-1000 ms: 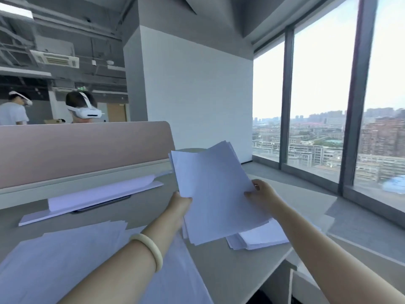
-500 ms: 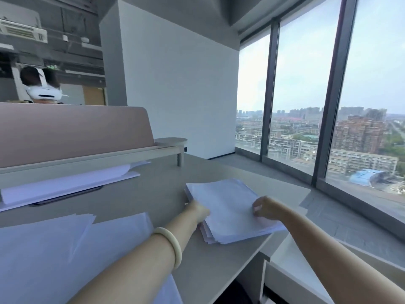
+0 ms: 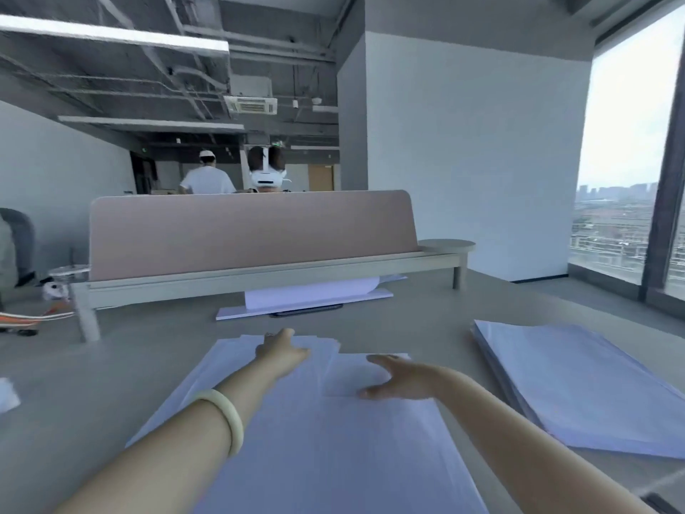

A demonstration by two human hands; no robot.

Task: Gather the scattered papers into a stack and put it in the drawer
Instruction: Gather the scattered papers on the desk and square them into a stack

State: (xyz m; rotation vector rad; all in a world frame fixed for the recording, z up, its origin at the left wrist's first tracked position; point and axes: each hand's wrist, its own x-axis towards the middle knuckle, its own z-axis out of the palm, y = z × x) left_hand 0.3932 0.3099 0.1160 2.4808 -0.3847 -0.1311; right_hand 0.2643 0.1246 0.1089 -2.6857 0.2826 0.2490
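left hand [image 3: 282, 349]: stretched forward over the far edge of the loose sheets [image 3: 318, 424], palm down, touching the top sheet; fingers curled loosely, blurred, cannot tell whether they pinch any paper.
right hand [image 3: 398, 378]: resting on the sheets just right of the left hand, fingers spread flat, thumb pointing left; gripping nothing.
bangle [image 3: 227, 415]: pale ring on the left wrist.
loose sheets: white, fanned and overlapping, lying flat on the table [image 3: 122, 369] right in front of the person, running from the near edge of the view up to both hands; edges not squared.
stack [image 3: 578, 383]: gathered white papers, lying flat on the table to the right of the right arm, apart from the loose sheets; layered edge visible on its left side.
far papers [image 3: 315, 294]: more white sheets at the back of the table, under the raised shelf [image 3: 259, 276], on a flat white board with a dark slim object beneath its front.
screen [image 3: 252, 231]: pinkish divider standing on the shelf at the far side of the table.
scrap [image 3: 7, 395]: small white piece at the left edge of the table, blurred.
background: two people beyond the screen, one wearing a white headset; window at right with city view.
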